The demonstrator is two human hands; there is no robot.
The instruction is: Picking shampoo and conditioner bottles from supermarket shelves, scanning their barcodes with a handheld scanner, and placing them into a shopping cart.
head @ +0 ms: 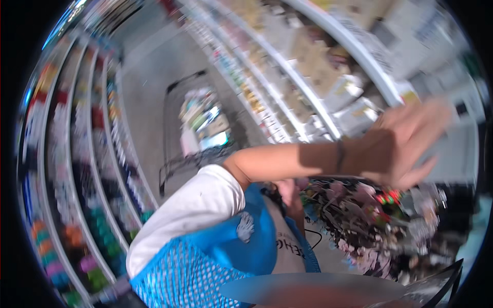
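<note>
My left hand [408,142] reaches across to the right. It is blurred, with its fingers spread and nothing visible in it. A dark band [339,157] circles the wrist. Behind this hand are shelves with cartons [348,90] and a pale grey surface. Below it, a cluster of artificial flowers [366,215] in pink, dark and red tones fills the space. Under the forearm, my right hand [287,190] shows partly, close to my chest; something dark is beside it, and whether it grips that is unclear.
A black wire shopping cart [165,115] holding packaged goods [204,119] stands in the aisle. Long shelves [106,134] of colourful goods line the left side. White-edged shelves [283,71] run along the right. Grey floor [142,77] lies between them.
</note>
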